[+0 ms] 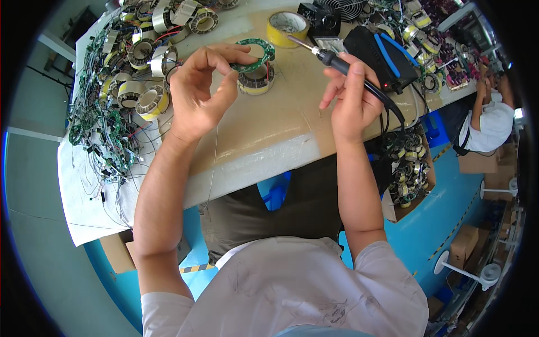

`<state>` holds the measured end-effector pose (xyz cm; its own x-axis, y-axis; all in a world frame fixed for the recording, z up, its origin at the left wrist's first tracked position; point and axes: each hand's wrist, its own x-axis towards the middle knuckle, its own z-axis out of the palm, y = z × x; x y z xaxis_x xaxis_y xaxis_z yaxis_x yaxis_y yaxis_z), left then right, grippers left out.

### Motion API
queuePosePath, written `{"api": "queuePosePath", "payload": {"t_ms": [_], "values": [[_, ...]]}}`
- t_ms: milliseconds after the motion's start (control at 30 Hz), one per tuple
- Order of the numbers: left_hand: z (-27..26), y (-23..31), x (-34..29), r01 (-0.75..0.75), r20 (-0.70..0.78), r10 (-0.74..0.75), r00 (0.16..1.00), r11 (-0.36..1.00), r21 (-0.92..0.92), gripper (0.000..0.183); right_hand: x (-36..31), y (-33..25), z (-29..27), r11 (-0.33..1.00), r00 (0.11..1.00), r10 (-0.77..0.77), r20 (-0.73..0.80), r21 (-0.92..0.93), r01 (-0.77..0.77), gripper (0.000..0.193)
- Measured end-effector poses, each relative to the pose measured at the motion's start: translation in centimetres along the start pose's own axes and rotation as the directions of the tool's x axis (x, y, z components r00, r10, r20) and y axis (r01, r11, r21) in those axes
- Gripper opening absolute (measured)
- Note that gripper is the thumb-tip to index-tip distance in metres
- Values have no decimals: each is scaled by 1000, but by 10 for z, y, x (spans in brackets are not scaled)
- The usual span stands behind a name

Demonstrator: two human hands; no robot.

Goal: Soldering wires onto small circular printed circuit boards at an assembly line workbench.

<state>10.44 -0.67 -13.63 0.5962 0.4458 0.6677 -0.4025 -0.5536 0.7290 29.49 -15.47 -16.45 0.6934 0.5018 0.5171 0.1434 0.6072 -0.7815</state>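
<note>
Pinching a green ring board point(268, 55) in the left hand point(199, 92).
Its thumb and fingers, nearly closed, cover the board's left edge, so the exact contact is hard to make out. Right of the board, the right hand point(357, 101) curls around a soldering iron point(337, 63), whose tip stays clear of the board. Below the board, a yellow-banded coil point(255, 86) is partly hidden; I cannot tell whether they touch. Beyond the board lies a tape roll point(285, 39); left of the board, heaped coils point(131, 92) overlap.
</note>
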Motion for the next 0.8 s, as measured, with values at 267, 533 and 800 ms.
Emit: {"api": "queuePosePath", "payload": {"t_ms": [267, 533, 800], "values": [[4, -2, -6, 49, -19, -50, 999, 998, -42, 14, 37, 10, 3, 559, 855, -56, 515, -694, 454, 34], [1, 0, -3, 35, -1, -36, 999, 998, -53, 15, 45, 13, -5, 719, 960, -266, 92, -644, 261, 24], [6, 1, -2, 36, -27, -38, 999, 997, -63, 15, 75, 44, -16, 734, 979, -164, -125, -678, 36, 31]]}}
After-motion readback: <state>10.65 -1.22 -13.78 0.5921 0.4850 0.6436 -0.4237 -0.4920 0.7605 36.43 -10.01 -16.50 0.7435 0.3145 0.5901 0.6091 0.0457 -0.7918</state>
